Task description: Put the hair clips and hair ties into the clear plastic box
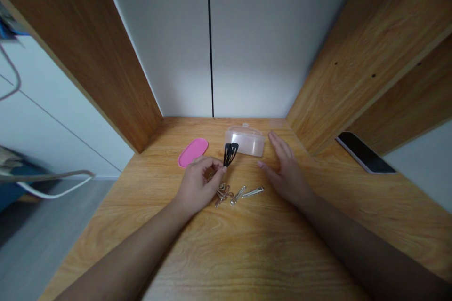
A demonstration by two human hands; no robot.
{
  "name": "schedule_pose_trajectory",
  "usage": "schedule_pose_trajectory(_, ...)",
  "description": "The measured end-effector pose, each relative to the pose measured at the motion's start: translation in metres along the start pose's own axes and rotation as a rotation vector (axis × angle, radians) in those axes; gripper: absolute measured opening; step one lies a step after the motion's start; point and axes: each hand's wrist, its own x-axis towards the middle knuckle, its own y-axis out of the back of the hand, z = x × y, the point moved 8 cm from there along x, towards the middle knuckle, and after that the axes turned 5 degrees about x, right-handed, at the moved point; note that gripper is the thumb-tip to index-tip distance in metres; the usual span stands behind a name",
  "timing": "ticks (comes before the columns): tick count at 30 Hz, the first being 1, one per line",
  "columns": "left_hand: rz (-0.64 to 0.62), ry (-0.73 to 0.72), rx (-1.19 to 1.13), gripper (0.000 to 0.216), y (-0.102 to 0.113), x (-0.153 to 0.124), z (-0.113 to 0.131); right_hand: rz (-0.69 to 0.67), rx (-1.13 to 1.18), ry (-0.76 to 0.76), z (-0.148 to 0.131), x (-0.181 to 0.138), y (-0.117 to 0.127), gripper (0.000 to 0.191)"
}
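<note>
Pinched between the thumb and fingers of my left hand (201,182) are black hair clips (230,151), fanned out and pointing up. Below that hand lies a small pile of metal hair clips (223,193), some silver and some brownish, partly hidden by my fingers. Two longer silver clips (252,192) rest just right of the pile. My right hand (287,171) is held with thumb and fingers apart and nothing in it, close to the right end of a clear plastic box (247,141). The box stands behind the black clips.
A pink oval lid (193,152) lies left of the box on the wooden table (212,254). On the right a dark phone (365,152) rests on the wood. White panels (176,56) and wooden boards enclose the back and sides. A pale cable hangs at left.
</note>
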Motion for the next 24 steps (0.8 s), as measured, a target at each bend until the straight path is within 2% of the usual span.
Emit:
schedule_pose_trajectory(2,0.009,0.040,-0.019,0.012,0.000,0.000,-0.005,-0.058,-0.045,-0.042,0.009,0.000,-0.010,0.082)
schedule_pose_trajectory(5,0.010,0.089,-0.065,0.016,-0.001,0.000,-0.011,-0.074,-0.065,-0.067,0.017,0.001,-0.016,0.081)
schedule_pose_trajectory(14,0.087,0.121,-0.127,0.017,0.005,0.003,-0.020,0.060,0.078,0.007,0.009,0.002,-0.001,0.054)
schedule_pose_trajectory(18,0.093,0.113,-0.139,0.014,0.007,0.003,-0.018,0.056,0.139,0.044,0.001,0.000,-0.001,0.049)
schedule_pose_trajectory(24,0.086,0.080,-0.133,0.015,0.008,0.003,-0.013,0.025,0.186,0.112,-0.011,-0.002,-0.002,0.023)
